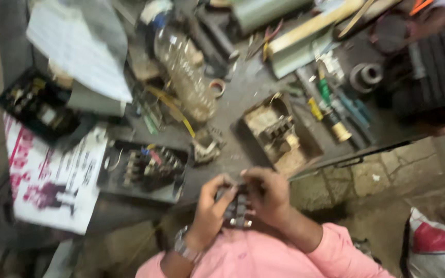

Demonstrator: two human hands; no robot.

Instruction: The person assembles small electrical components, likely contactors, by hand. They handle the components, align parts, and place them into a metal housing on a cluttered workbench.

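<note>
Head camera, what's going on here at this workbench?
A person in a pink shirt holds a small dark electrical block in both hands, left hand and right hand, close to the body at the edge of the workbench. On the bench lie a plastic bottle, an opened switch unit, screwdrivers and papers. The picture is blurred.

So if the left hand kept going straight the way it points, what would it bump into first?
Probably the small grey part lying on the bench just beyond the left hand, though blur makes depth uncertain.
</note>
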